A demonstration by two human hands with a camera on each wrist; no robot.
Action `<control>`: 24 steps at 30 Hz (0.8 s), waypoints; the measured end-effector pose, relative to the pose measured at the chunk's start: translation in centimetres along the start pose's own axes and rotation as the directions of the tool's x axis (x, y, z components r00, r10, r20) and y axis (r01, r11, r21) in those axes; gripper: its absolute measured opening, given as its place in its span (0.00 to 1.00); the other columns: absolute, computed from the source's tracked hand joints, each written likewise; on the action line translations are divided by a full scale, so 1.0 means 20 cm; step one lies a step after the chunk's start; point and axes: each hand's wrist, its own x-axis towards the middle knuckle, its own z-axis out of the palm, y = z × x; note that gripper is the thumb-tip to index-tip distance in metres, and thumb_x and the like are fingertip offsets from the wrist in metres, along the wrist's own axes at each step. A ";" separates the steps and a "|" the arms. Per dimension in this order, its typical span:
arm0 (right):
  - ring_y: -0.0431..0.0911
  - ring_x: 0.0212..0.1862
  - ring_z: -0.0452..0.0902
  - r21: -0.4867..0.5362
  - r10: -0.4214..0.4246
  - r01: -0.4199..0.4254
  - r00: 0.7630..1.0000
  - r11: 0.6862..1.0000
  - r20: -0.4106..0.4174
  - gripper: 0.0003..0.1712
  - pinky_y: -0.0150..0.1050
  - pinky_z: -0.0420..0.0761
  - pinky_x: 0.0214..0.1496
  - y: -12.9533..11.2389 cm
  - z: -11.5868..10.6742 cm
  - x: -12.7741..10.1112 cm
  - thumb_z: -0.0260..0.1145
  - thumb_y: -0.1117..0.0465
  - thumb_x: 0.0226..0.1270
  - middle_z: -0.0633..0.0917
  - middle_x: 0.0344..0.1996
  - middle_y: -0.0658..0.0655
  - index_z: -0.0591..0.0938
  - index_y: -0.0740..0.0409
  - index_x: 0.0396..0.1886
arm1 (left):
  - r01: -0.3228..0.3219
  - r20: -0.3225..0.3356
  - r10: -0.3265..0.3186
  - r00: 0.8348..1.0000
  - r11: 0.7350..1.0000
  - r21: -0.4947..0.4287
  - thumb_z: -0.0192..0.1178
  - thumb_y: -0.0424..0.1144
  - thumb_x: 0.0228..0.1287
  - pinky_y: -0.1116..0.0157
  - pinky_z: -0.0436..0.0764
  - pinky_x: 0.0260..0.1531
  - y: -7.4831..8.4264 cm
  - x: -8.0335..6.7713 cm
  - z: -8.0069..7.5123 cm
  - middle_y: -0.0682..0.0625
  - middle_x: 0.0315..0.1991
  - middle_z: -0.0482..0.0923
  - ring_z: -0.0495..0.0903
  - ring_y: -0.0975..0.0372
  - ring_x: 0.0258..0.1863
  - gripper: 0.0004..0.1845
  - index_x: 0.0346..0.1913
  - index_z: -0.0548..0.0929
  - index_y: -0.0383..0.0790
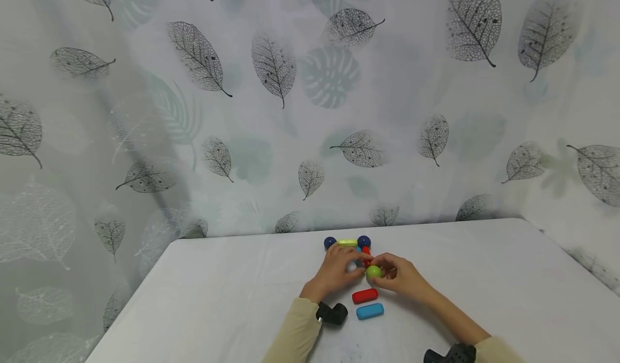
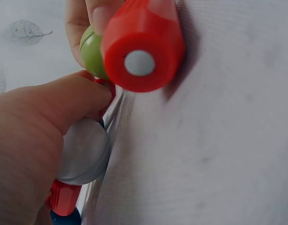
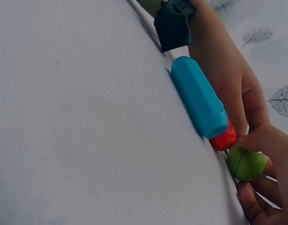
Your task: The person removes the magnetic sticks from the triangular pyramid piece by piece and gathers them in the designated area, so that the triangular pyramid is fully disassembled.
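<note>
My right hand (image 1: 399, 277) pinches a green ball (image 1: 374, 272) between thumb and fingers, close above the table. Beside it, the left hand (image 1: 336, 270) pinches a red rod (image 1: 366, 254) with its thumb and index finger. That rod runs back to a dark blue ball (image 1: 364, 241). A yellow-green rod (image 1: 347, 242) lies between this ball and a second dark blue ball (image 1: 330, 242). Under the left palm, a silver ball (image 2: 85, 150) shows near another red rod (image 2: 64, 197). A light blue rod (image 1: 359, 250) is partly covered by the fingers.
Nearer the person, a loose red rod (image 1: 365, 296) and a loose blue rod (image 1: 370, 311) lie on the white-covered table (image 1: 218, 298). The loose red rod's end has a pale round disc. A leaf-patterned curtain (image 1: 271, 137) hangs behind the table.
</note>
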 end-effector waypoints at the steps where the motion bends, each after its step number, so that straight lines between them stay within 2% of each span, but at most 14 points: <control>1: 0.37 0.36 0.75 0.010 -0.009 0.009 1.000 1.000 0.007 0.19 0.29 0.79 0.38 0.00 0.00 0.00 0.72 0.63 0.58 0.82 0.38 0.56 0.79 0.67 0.46 | 0.002 0.001 -0.002 1.000 1.000 0.000 0.63 0.39 0.66 0.50 0.58 0.69 0.00 0.00 0.00 0.55 0.45 0.82 0.74 0.58 0.56 0.15 0.55 0.84 0.51; 10: 0.38 0.39 0.77 0.065 -0.002 0.001 1.000 0.998 0.024 0.19 0.30 0.80 0.40 0.00 -0.02 -0.02 0.71 0.61 0.61 0.83 0.39 0.55 0.79 0.66 0.48 | 0.011 0.016 -0.011 1.000 1.000 0.011 0.63 0.40 0.65 0.52 0.58 0.68 0.00 0.00 -0.01 0.55 0.49 0.81 0.73 0.57 0.57 0.15 0.55 0.84 0.52; 19: 0.35 0.39 0.77 0.030 0.028 -0.028 1.000 0.999 -0.001 0.18 0.31 0.80 0.40 0.00 -0.07 -0.08 0.72 0.61 0.60 0.83 0.39 0.55 0.79 0.65 0.46 | 0.019 0.032 -0.019 0.999 1.000 0.005 0.62 0.41 0.66 0.53 0.57 0.69 0.00 0.00 0.00 0.55 0.51 0.81 0.72 0.58 0.58 0.15 0.56 0.83 0.53; 24: 0.35 0.40 0.77 0.028 0.016 -0.017 0.999 0.999 0.028 0.18 0.31 0.81 0.41 0.00 -0.10 -0.12 0.72 0.61 0.60 0.83 0.39 0.56 0.79 0.66 0.46 | 0.027 0.027 -0.028 0.999 1.000 0.016 0.62 0.40 0.66 0.53 0.57 0.69 0.00 0.00 0.00 0.55 0.50 0.81 0.72 0.57 0.58 0.15 0.55 0.84 0.54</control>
